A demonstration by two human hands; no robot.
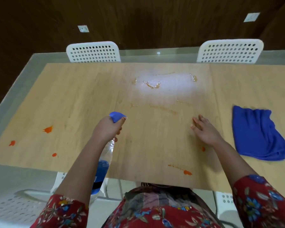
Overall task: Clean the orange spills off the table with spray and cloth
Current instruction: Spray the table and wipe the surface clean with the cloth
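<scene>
Head view, looking down on the table [82,89]: a pale wood top with a glass margin on the left and far sides.

Left hand [108,129]: clenched round the neck of the spray bottle [104,162], which is held above the table just left of centre. Blue nozzle head points far and slightly right. The body is clear and slants back toward the person along the forearm, with blue liquid in its lower part.

Right hand [204,130]: released, fingers straight and spread, palm down, low over the table right of centre. I cannot tell whether it touches the surface. It holds nothing.

Cloth [258,134]: blue, crumpled, lying flat on the right part of the table, near the right hand but apart from it.

Orange spills [48,129]: 3 blots on the left part of the table, well apart from the left hand. 1 blot with a thin trail [187,172] lies at the near edge, between the arms. 1 small drop [203,148] sits just beside the right wrist.

Faint orange streak [163,109]: centre, just beyond both hands.

Wet patch [155,84]: far centre, under glare, with orange-tinged liquid at its rim.

2 white perforated chairs [93,51] stand at the far side. Sleeves [262,203] are red with a floral print.
</scene>
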